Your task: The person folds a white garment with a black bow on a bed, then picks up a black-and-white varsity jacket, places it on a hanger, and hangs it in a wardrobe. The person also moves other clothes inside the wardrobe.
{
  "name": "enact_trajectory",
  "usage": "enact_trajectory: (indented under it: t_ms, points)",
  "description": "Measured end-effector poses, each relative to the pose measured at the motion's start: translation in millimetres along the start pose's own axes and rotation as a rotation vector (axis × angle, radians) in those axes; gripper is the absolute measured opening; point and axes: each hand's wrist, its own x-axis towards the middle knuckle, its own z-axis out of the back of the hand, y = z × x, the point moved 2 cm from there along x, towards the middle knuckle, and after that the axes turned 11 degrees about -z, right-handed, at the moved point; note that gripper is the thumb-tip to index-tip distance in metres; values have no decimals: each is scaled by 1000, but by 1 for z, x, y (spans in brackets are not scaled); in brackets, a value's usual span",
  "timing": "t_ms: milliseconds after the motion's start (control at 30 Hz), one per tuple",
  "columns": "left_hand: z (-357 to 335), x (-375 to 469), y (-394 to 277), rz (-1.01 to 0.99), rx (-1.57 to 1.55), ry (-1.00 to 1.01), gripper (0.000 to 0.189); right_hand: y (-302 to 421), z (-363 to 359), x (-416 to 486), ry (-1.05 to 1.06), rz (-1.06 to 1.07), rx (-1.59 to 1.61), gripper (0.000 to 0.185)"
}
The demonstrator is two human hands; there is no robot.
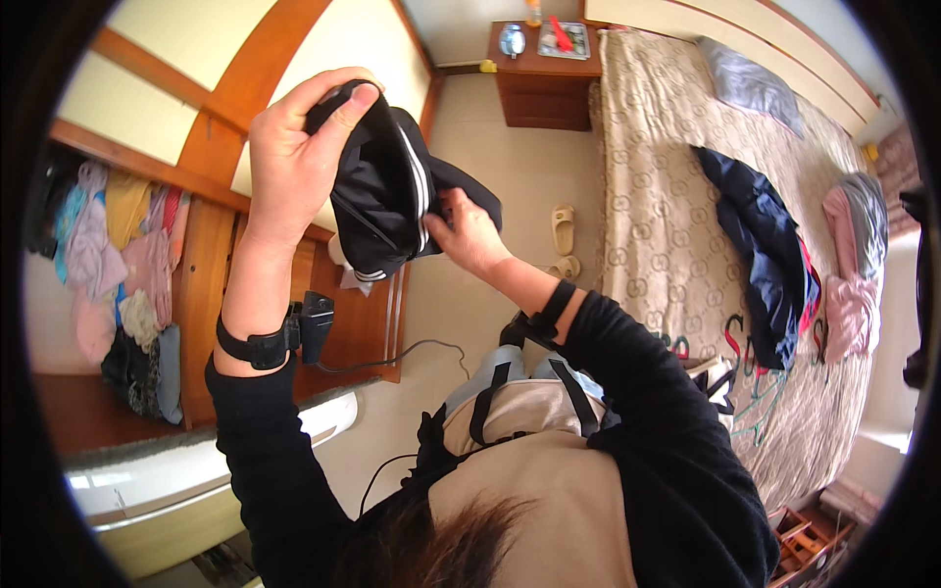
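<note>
A black garment [371, 195] with white stripes hangs bunched in front of me, raised above the floor. My left hand [301, 140] pinches its upper edge between thumb and fingers. Lower and to the right, my right hand [470, 231] grips the fabric beside the white stripes. Some of the right fingertips are hidden in the folds. Whether it is trousers or a jacket cannot be told.
At left, an open wardrobe compartment holds piled clothes [125, 257]. A bed [639, 220] at right bears a dark blue garment [757, 250], folded clothes [853, 272] and several hangers [757, 411]. Slippers [563, 229] lie on the floor before a nightstand [544, 95].
</note>
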Motion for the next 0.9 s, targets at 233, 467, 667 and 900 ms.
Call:
enact_trajectory:
  t_ms: [233, 467, 667, 900]
  points:
    - [72, -18, 12, 137, -161, -93, 17, 63, -62, 19, -95, 260, -5, 56]
    - [140, -46, 9, 120, -225, -146, 14, 45, -110, 69, -6, -48, -198, 29]
    - [162, -75, 17, 150, -141, -198, 16, -9, -133, 75, 277, 26, -351, 37]
    - [179, -101, 35, 248, -32, -162, 9, -68, -80, 111, 88, -68, -248, 22]
